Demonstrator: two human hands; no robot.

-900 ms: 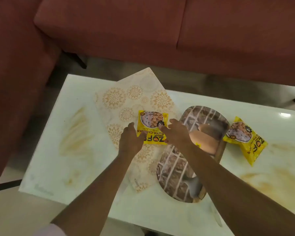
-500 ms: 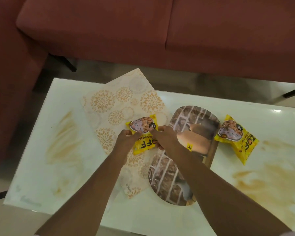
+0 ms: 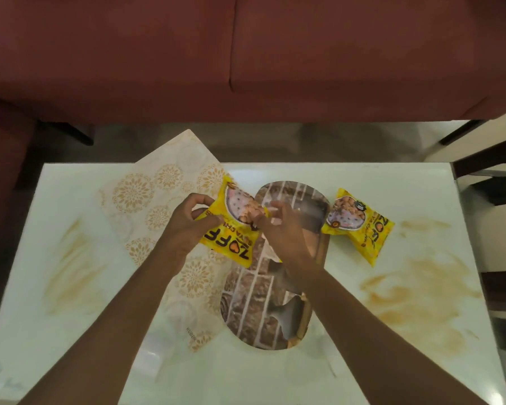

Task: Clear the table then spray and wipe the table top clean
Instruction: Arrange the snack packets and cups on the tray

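Both hands are holding one yellow snack packet above the middle of the white table. The left hand is pinching its left edge and the right hand is pinching its right side. A second packet is lying to the right.

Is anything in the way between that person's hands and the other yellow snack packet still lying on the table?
Nothing visible blocks it. The second yellow foil snack packet lies uncovered on the white table, beside the oval brick-print mat. But both the left hand and right hand grip the first yellow packet.
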